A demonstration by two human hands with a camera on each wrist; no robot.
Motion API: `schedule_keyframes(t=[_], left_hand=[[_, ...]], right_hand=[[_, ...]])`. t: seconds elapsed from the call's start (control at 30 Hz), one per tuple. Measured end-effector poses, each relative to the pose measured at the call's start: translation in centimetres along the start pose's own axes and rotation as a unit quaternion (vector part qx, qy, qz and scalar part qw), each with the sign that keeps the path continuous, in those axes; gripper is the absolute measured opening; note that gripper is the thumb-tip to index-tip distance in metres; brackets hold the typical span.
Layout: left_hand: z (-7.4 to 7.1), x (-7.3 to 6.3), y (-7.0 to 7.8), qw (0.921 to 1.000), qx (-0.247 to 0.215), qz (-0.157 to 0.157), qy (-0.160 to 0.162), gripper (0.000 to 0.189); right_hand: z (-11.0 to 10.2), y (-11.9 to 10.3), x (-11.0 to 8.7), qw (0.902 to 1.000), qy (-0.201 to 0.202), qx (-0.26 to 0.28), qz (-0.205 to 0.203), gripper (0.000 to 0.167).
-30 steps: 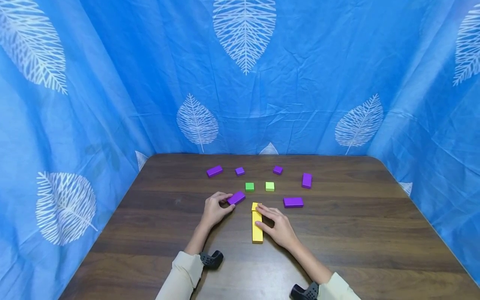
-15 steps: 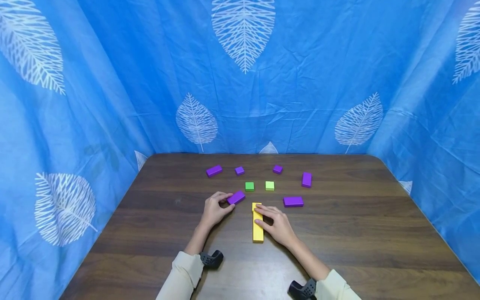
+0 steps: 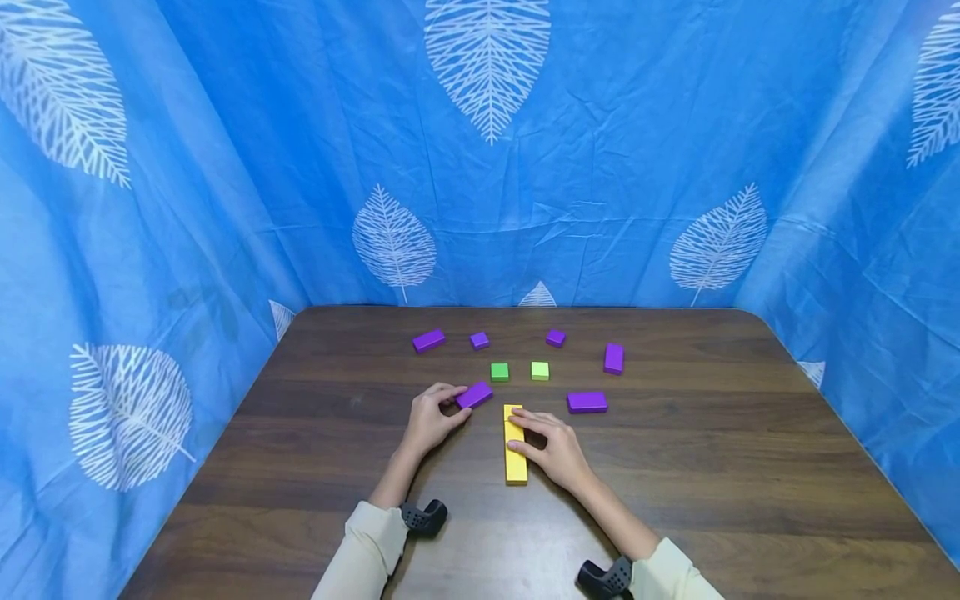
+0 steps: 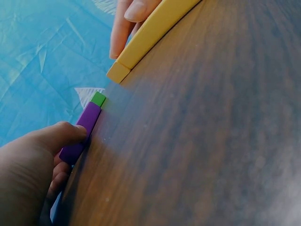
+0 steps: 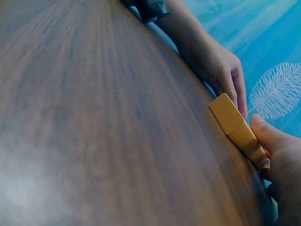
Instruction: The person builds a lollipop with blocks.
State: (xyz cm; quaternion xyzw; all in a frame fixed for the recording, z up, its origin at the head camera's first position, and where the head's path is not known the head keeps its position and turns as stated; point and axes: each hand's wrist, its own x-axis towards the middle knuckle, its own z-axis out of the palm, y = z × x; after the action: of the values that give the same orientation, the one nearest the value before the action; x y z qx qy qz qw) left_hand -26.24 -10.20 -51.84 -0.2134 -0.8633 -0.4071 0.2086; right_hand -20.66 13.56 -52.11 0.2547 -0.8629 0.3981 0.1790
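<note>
On the left, my left hand (image 3: pixel 427 423) pinches a purple rectangular block (image 3: pixel 475 395) between thumb and fingers, low at the tabletop. Two yellow blocks lie end to end in front of me: a long one (image 3: pixel 516 467) pointing away and a short one (image 3: pixel 513 411) at its far end. Over them from the right, my right hand (image 3: pixel 557 450) grips the yellow pair near the seam, its thumb on the long block and its fingers by the short one. The left wrist view shows the seam between the yellow blocks (image 4: pixel 155 35) and the left thumb on the purple block (image 4: pixel 89 115).
Beyond the hands lie a green block (image 3: pixel 499 372) and a lime block (image 3: pixel 540 372). More purple blocks spread around them: one far left (image 3: pixel 429 341), two small ones at the back, and two on the right (image 3: pixel 587 403). A blue curtain (image 3: pixel 480 225) hangs behind the wooden table.
The long yellow block has shifted very slightly right, and the short one now sits nearly flush with its end. The left hand and purple block have stayed almost still.
</note>
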Motion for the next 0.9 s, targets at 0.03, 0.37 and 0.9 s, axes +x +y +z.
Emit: schedule_keyframes(t=[0.03, 0.37, 0.9], left_hand=[[0.0, 0.0, -0.1, 0.9999, -0.003, 0.01, 0.004, 0.032], [0.1, 0.0, -0.2, 1.0, 0.0, 0.003, -0.002, 0.033], [1.2, 0.7, 0.8, 0.9996, -0.004, -0.007, -0.028, 0.03]], right_hand=[[0.0, 0.0, 0.0, 1.0, 0.001, 0.0, 0.001, 0.04], [0.1, -0.1, 0.0, 0.9998, 0.014, -0.005, -0.014, 0.037], [0.1, -0.2, 0.0, 0.9995, 0.019, -0.015, -0.019, 0.037]])
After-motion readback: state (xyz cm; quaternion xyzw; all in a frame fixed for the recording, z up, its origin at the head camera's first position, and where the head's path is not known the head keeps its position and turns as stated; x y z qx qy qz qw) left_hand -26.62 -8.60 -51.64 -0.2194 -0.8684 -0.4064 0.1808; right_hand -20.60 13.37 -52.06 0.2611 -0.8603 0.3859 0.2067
